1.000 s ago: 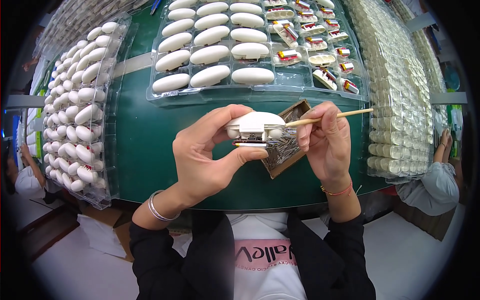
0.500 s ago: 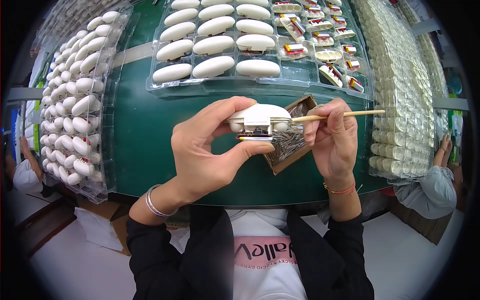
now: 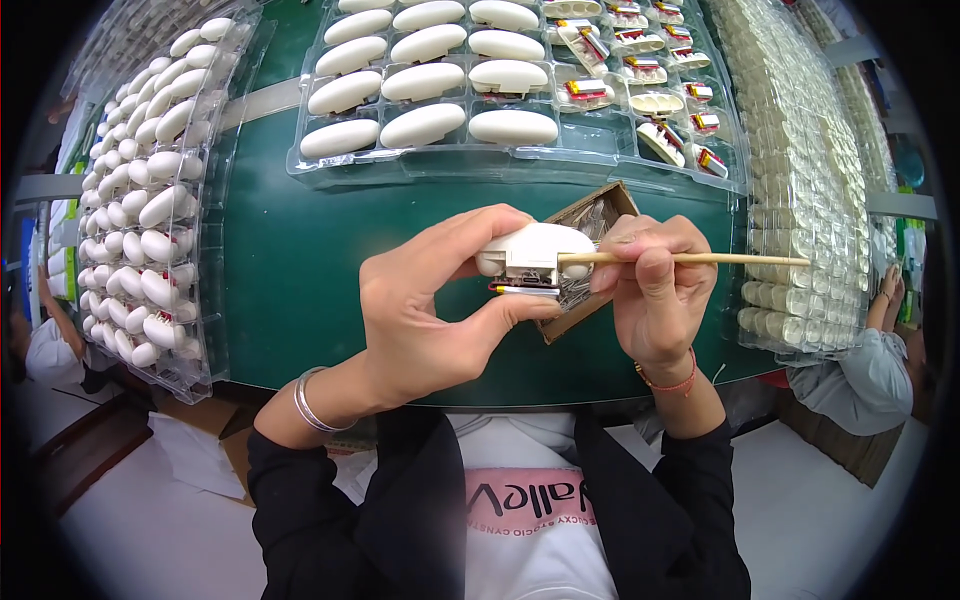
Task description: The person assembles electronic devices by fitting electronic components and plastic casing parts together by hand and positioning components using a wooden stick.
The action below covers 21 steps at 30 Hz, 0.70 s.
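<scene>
Between the thumb and fingers of my left hand [image 3: 425, 300] is a white rounded plastic housing [image 3: 540, 243], its underside showing a small circuit board and a silver battery with a yellow end. My right hand [image 3: 660, 285] pinches a thin wooden stick [image 3: 740, 259]. The stick lies level, and its left end touches the housing beside a rounded white bump near the opening. Behind both hands, a small open cardboard box [image 3: 570, 328] holds many thin metal pieces; my hands partly cover it.
A clear plastic tray [image 3: 400, 168] at the back holds white oval housings and, on its right, open shells with batteries. Stacked trays of white housings [image 3: 160, 245] stand at left. A tall stack of clear trays [image 3: 800, 220] rises at right. Another person's arm [image 3: 880, 310] shows far right.
My left hand has shifted slightly right and down with the housing. The stick has moved from the housing's right end to its front, beside the opening, and now lies more level.
</scene>
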Tool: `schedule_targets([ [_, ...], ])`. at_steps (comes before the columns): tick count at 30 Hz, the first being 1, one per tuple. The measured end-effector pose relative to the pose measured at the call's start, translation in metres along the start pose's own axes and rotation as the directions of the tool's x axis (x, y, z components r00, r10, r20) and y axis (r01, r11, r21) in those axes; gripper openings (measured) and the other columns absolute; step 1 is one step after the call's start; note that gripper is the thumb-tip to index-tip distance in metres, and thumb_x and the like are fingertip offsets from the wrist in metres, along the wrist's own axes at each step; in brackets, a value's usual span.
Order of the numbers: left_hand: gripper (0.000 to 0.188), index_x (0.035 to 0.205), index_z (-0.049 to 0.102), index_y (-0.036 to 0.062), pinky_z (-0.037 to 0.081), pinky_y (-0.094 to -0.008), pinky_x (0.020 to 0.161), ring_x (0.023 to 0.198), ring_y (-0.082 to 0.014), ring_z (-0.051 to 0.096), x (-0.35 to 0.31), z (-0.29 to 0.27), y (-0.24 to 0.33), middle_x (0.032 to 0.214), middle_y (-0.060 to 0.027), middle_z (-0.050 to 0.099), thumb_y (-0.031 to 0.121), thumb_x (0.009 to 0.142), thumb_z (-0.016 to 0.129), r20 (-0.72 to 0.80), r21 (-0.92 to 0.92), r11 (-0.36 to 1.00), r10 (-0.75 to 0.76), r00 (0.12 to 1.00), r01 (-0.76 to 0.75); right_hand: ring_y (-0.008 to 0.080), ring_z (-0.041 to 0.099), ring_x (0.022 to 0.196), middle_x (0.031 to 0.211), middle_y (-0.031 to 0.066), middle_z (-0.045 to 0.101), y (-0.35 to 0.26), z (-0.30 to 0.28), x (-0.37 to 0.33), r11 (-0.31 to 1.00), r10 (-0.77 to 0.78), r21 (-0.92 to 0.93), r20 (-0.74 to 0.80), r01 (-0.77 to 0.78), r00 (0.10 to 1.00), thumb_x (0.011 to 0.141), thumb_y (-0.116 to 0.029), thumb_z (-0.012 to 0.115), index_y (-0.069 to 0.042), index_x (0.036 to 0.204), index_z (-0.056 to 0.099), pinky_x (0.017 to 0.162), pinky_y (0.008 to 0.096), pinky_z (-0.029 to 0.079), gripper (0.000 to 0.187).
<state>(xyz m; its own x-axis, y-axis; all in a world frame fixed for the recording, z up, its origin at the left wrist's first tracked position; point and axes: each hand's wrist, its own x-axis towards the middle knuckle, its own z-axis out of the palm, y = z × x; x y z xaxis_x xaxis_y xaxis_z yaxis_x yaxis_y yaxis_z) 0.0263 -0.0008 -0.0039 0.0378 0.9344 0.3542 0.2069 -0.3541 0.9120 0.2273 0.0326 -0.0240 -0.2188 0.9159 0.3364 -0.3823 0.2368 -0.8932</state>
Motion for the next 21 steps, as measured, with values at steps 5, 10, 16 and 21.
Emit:
schedule_targets([
  [5, 0.051, 0.115, 0.064, -0.0053, 0.06, -0.0311, 0.083, 0.096, -0.0204, 0.07, 0.002, 0.0, 0.001, 0.109, -0.0156, 0.07, 0.0, 0.069, 0.085, 0.001, -0.098, 0.994, -0.055, 0.999, 0.054, 0.0129, 0.064, 0.067, 0.082, 0.0125, 0.066, -0.006, 0.0, 0.003, 0.987, 0.106, 0.117, 0.005, -0.106, 0.994, 0.1, -0.016, 0.058, 0.003, 0.099, 0.063, 0.06, 0.0221, 0.049, 0.02],
  [10, 0.052, 0.115, 0.064, -0.0054, 0.06, -0.0311, 0.081, 0.096, -0.0209, 0.071, 0.002, -0.007, -0.003, 0.109, -0.0159, 0.07, 0.001, 0.068, 0.086, -0.01, -0.039, 0.998, -0.043, 0.999, 0.043, 0.0139, 0.064, 0.068, 0.084, 0.0136, 0.067, -0.014, -0.001, 0.007, 0.975, 0.163, 0.141, 0.058, -0.17, 0.985, 0.101, -0.016, 0.056, 0.004, 0.102, 0.061, 0.06, 0.0235, 0.051, 0.021],
  [16, 0.052, 0.113, 0.065, -0.0045, 0.059, -0.0303, 0.077, 0.093, -0.0223, 0.071, 0.001, -0.008, 0.0, 0.107, -0.0166, 0.071, 0.005, 0.068, 0.088, -0.024, 0.052, 0.998, 0.031, 0.999, -0.029, 0.0198, 0.07, 0.07, 0.083, 0.0188, 0.069, -0.012, -0.001, 0.004, 0.979, 0.14, 0.143, 0.043, -0.144, 0.989, 0.102, -0.018, 0.055, 0.005, 0.101, 0.059, 0.059, 0.0282, 0.057, 0.023],
  [21, 0.051, 0.111, 0.066, -0.0036, 0.058, -0.0313, 0.078, 0.092, -0.026, 0.072, 0.003, -0.008, 0.003, 0.105, -0.0178, 0.071, 0.006, 0.067, 0.088, -0.03, 0.134, 0.987, 0.098, 0.995, -0.093, 0.022, 0.071, 0.071, 0.082, 0.0219, 0.069, -0.013, 0.003, 0.003, 0.986, 0.117, 0.111, 0.031, -0.12, 0.993, 0.102, -0.019, 0.054, 0.006, 0.1, 0.058, 0.059, 0.03, 0.059, 0.025],
])
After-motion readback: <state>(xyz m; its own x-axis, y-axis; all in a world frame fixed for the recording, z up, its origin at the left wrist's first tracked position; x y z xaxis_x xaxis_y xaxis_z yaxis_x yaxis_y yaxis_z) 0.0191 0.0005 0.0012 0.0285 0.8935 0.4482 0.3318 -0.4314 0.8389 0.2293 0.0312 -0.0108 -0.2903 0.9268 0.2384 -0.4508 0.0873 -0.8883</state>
